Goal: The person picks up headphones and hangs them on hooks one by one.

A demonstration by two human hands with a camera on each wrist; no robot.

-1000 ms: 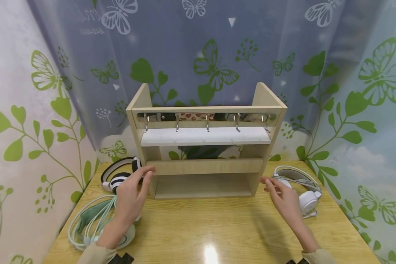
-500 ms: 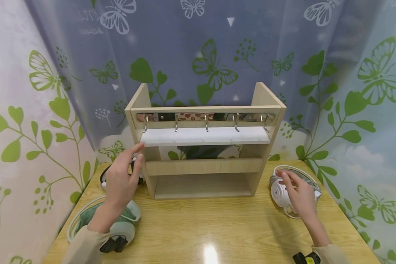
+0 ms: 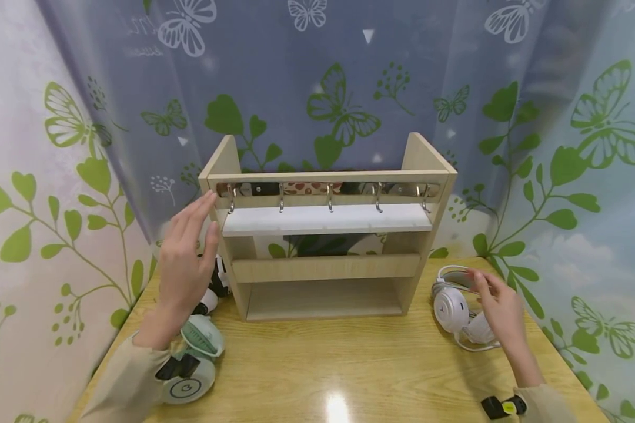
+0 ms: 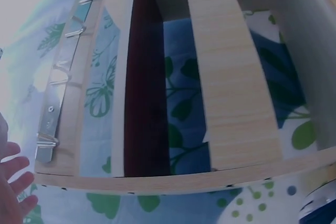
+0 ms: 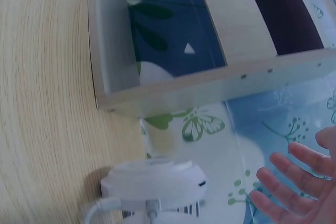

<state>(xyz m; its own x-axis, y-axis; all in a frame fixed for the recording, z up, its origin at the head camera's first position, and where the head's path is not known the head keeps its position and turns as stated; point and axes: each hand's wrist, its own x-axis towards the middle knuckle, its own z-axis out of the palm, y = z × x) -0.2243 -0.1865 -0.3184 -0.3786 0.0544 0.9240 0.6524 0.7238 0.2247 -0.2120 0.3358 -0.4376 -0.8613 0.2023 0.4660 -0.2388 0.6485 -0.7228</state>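
A light wood shelf rack [image 3: 325,266] stands on the table, with a metal hook strip [image 3: 307,188] along its upper front. My left hand [image 3: 182,264] is raised beside the rack's upper left corner, fingers extended and thumb apart. In the left wrist view its fingertips lie near the hook strip's end; whether they touch the rack I cannot tell. My right hand [image 3: 500,308] hovers at the white headphones [image 3: 451,309] right of the rack, partly covering them. In the right wrist view the right hand's fingers [image 5: 294,174] are spread, holding nothing.
Mint-green and white headphones [image 3: 190,379] lie at the left, partly under my left forearm. Behind my left hand, black and white headphones [image 3: 220,276] are mostly hidden. A butterfly-print curtain [image 3: 323,88] hangs behind the wooden table [image 3: 317,358].
My left hand has risen from the rack's lower left side to its upper left corner. My right hand has drawn away rightward from the rack's lower right side to the white headphones.
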